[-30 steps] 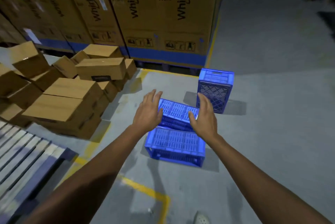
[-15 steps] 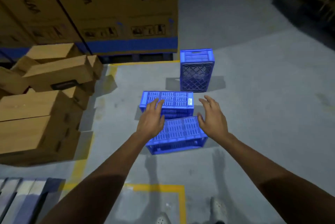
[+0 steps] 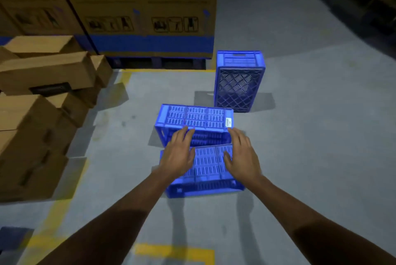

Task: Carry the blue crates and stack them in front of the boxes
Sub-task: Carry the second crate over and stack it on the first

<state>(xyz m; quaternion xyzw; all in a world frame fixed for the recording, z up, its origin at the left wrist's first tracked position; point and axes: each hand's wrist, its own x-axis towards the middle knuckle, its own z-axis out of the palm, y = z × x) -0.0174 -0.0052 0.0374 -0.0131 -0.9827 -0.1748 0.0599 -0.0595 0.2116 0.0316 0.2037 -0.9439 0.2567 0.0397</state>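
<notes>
Three blue crates lie on the grey floor before the tall cardboard boxes (image 3: pixel 147 9). The nearest crate (image 3: pixel 211 171) lies upside down with its slatted bottom facing up. A second upturned crate (image 3: pixel 197 118) lies right behind it. The third crate (image 3: pixel 239 81) stands on end to the back right. My left hand (image 3: pixel 179 154) is spread over the left part of the near crate, fingers reaching its far edge. My right hand (image 3: pixel 241 154) hovers over its right part, fingers apart. Neither hand grips anything.
A heap of smaller brown cartons (image 3: pixel 40 102) fills the left side. Yellow floor lines (image 3: pixel 173 250) run along the front and left. The tall boxes rest on a dark pallet (image 3: pixel 158 62). Bare grey floor (image 3: pixel 321 136) spreads to the right.
The view has come closer and tipped down onto the crates. Both hands have moved forward and lowered over the near crate, the left fingers now at its far edge.
</notes>
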